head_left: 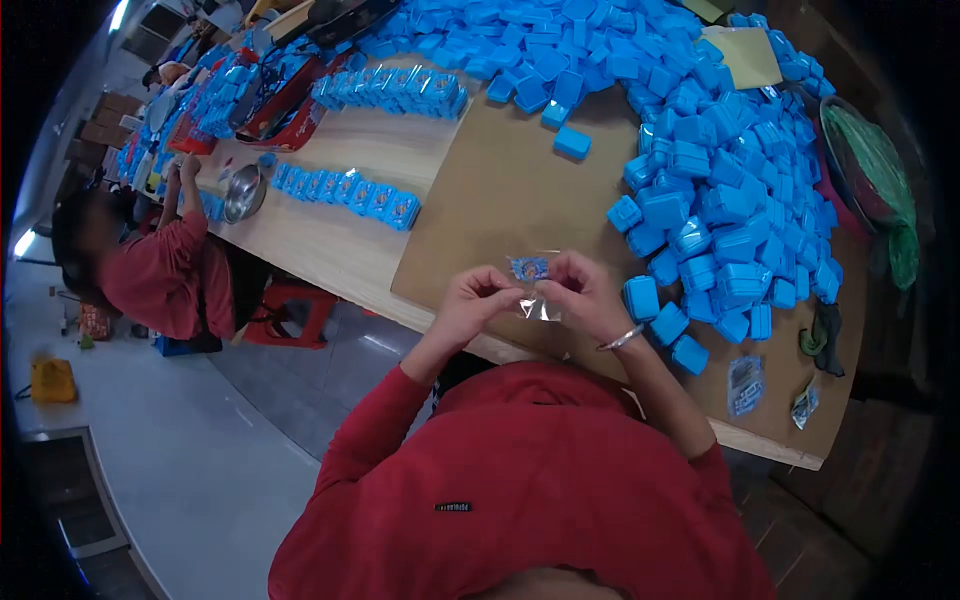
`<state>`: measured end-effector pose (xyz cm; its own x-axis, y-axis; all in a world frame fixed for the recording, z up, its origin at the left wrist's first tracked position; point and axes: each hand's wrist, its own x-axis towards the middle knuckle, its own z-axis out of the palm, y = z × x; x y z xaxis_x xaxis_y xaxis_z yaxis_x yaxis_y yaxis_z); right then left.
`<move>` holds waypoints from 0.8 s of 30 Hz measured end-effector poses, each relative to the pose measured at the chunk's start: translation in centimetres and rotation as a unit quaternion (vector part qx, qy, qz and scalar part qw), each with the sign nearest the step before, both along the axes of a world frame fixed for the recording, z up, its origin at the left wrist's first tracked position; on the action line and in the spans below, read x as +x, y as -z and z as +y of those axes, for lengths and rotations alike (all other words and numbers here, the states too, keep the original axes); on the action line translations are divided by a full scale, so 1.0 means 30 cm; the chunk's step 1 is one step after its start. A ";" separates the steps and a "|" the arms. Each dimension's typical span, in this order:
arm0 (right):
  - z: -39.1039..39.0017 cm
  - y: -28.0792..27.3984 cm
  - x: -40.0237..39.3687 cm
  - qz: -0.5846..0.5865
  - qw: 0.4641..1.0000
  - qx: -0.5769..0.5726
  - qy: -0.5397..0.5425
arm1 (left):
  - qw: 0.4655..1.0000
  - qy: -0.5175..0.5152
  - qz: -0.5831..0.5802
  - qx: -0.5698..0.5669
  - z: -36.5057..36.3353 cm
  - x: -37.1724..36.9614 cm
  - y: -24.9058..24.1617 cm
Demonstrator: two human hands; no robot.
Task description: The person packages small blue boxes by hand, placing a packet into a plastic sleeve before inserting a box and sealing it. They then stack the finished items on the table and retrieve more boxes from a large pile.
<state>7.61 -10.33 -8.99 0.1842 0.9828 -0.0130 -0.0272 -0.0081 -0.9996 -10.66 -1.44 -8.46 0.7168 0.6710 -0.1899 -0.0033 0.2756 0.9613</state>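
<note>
Between my two hands is a small clear plastic bag with a blue printed label near its top. My left hand pinches its left side between thumb and fingers. On the other side, my right hand grips the bag in the same way, a bracelet round that wrist. Both hands are just over the front edge of the brown board. A single blue plastic box lies on the board beyond them.
A large heap of blue boxes fills the back and right. Rows of packed blue boxes stand left. Flat bags lie at the front right. A person in red works at the left near a metal bowl.
</note>
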 end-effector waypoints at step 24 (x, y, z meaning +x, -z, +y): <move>-0.566 -0.020 0.209 0.010 0.959 0.038 0.280 | 0.925 0.220 0.166 0.260 -0.199 0.458 0.102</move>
